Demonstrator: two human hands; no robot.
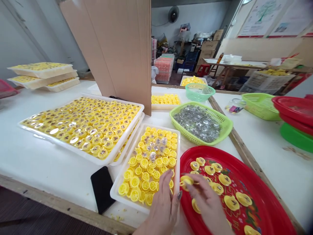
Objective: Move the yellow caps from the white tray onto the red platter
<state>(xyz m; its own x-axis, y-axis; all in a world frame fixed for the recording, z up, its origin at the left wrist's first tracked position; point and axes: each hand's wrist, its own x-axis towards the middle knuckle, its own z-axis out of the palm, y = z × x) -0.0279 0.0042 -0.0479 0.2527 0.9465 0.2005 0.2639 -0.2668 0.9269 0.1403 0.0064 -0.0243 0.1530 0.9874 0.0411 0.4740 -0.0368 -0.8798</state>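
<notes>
My right hand (pixel 207 199) pinches a small round yellow plastic case (pixel 186 181) above the left rim of a red patterned tray (pixel 264 195). Several yellow cases with printed centres (pixel 231 202) lie scattered on that tray. My left hand (pixel 162 200) reaches over the near right corner of a white tray (pixel 117 192), fingers stretched out and thumb apart, with nothing visible in it. Rows of open yellow cases (pixel 145 176) fill the white tray. A small heap of clear, shiny discs (pixel 153 148) sits on top of them.
Behind the red tray stands a green basket (pixel 226 129) of clear discs. To the left, stacked white trays (pixel 141 112) hold finished-looking yellow cases, beside an upright cardboard sheet (pixel 117 49). A black phone (pixel 102 189) lies near the table edge. A wooden strip (pixel 234 140) runs along the right.
</notes>
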